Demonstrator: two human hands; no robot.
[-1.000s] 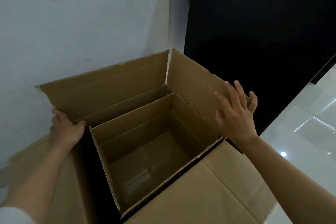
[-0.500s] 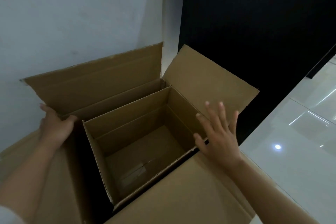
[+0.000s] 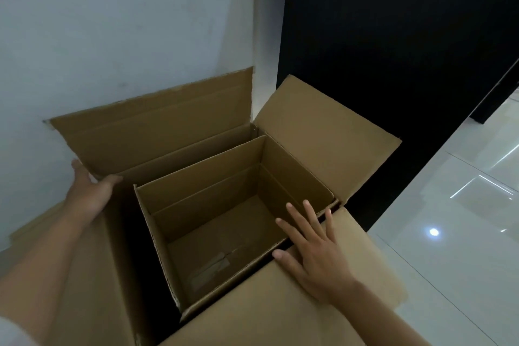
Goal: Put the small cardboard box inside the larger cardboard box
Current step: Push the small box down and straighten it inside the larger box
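White wall and glossy floor tiles (image 3: 449,233) frame a large box (image 3: 309,317). At centre, the small box (image 3: 224,222) already sits inside. Left hand (image 3: 90,194) grips the rim; right hand (image 3: 317,255) rests open-fingered on the lower flap, which could buckle under pressure.

The large cardboard box (image 3: 174,132) ran off the bottom edge; its near flap (image 3: 280,309) and left flap (image 3: 84,275) were cut there. Its floor was hidden by the small cardboard box (image 3: 213,194) inside it, and the gap along the small box's left and near sides was too dark to read. The left hand (image 3: 90,194) showed only its back; its fingertips lay behind the large box's far-left corner. The right hand (image 3: 317,255) covered part of the small box's near right rim. A taped patch (image 3: 210,270) on the small box's floor was too dim to identify. Both forearms left the picture at the bottom.
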